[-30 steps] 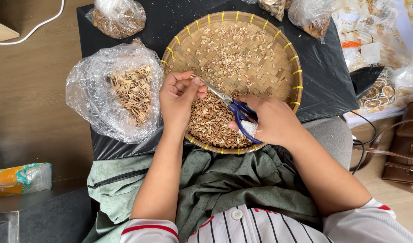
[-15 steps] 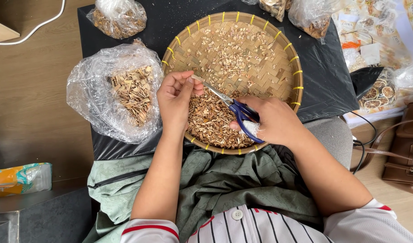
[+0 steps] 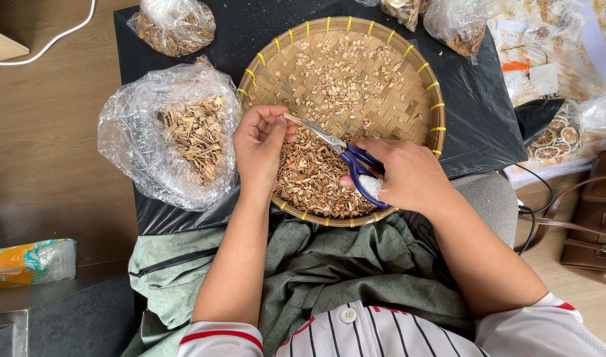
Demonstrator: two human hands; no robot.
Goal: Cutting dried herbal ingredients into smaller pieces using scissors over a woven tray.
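I look down on a black sheet (image 3: pixel 250 26) that covers the work spot. On it sits a big round woven tray (image 3: pixel 266 82) with yellow ties on its rim. The tray holds pale cut bits at its 12 o'clock side and a heap of brown chopped bits (image 3: pixel 313 182) at its 6 o'clock side.

At 9 o'clock from the tray lies a big clear bag of wood strips (image 3: pixel 194 135), touching the tray's rim. A smaller clear bag of brown bits (image 3: pixel 174 26) lies at 11 o'clock. More clear bags (image 3: pixel 458 23) lie at 1 o'clock. A brown handbag (image 3: pixel 597 211) sits at 3 o'clock, well apart from the tray. A bright packet (image 3: pixel 25 261) lies at 8 o'clock.

My left hand (image 3: pixel 260 142) is over the tray's 9 o'clock side. Its fingers are curled in tight and pinch something small at the scissor tip. It is too small for me to tell what it is.

My right hand (image 3: pixel 405 175) is at the tray's 4 o'clock rim. It is closed around the blue handles of the scissors (image 3: pixel 346 155). The blades look almost closed and point to 10 o'clock, over the brown heap, with the tip at my left fingers.
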